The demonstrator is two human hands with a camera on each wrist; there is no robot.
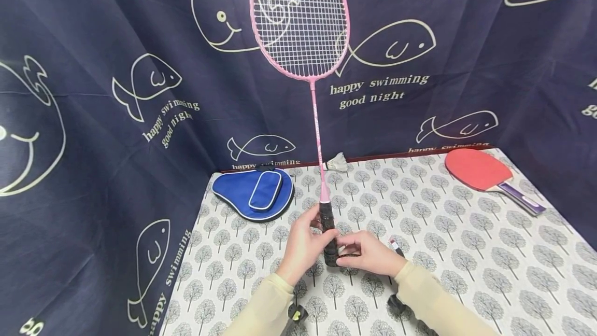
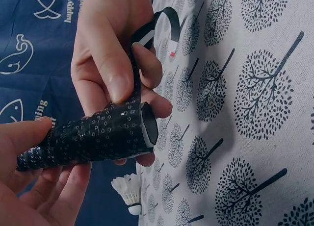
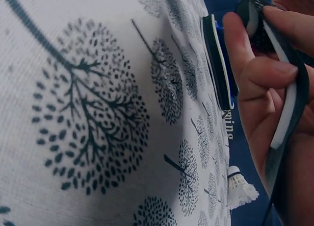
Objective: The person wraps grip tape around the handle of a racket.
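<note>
A pink badminton racket (image 1: 300, 19) stands upright, its butt on the tree-print tablecloth (image 1: 466, 258). Black perforated grip tape (image 2: 98, 135) covers the handle (image 1: 328, 235). My left hand (image 1: 311, 228) grips the handle from the left, its fingers curled round it. From the right, my right hand (image 1: 349, 251) pinches the tape at the butt end, the thumb (image 2: 115, 64) pressing it onto the handle. A loose tail of the tape (image 2: 164, 22) curls away behind that hand and runs across its palm (image 3: 287, 113).
A blue paddle cover (image 1: 254, 193) lies at the back left of the table. A shuttlecock (image 1: 337, 162) sits at the back edge and a red table tennis paddle (image 1: 480, 170) at the back right. A dark blue fish-print curtain (image 1: 93, 118) encloses the table.
</note>
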